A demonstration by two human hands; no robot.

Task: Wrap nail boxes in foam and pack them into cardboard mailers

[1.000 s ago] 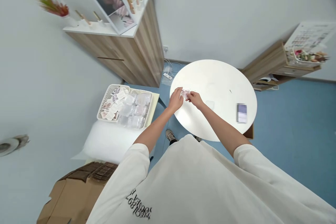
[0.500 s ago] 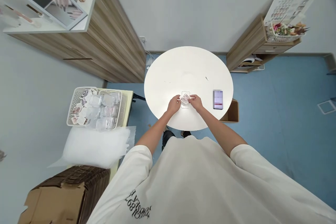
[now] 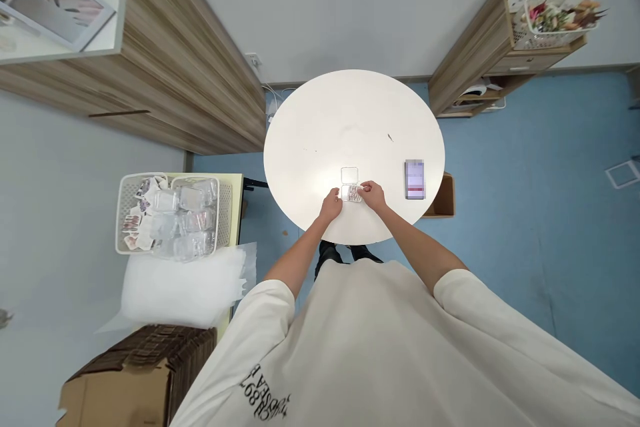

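A small clear plastic box (image 3: pixel 345 194) lies open on the white oval table (image 3: pixel 310 113), its lid (image 3: pixel 349 175) folded back on the far side. In the right part of the box's base is a small card of press-on nails (image 3: pixel 355 194) with reddish rows. My right hand (image 3: pixel 373 195) pinches this card at its right edge. At the box's left edge rests my left hand (image 3: pixel 331 205), thumb and fingers a little apart. Whether it presses on the box is too small to tell.
A phone (image 3: pixel 415 179) lies at the table's right. On the side table to the left stand white baskets (image 3: pixel 224 213) with clear boxes and nail cards. Wrapping film (image 3: pixel 183 287) and stacked cardboard boxes (image 3: pixel 120 393) are nearer me. A wooden cabinet (image 3: pixel 190 67) stands behind.
The card, earlier held up between both hands over the box, is now lower in its base. My left hand has let go of it and moved slightly left and down. The view has shifted.
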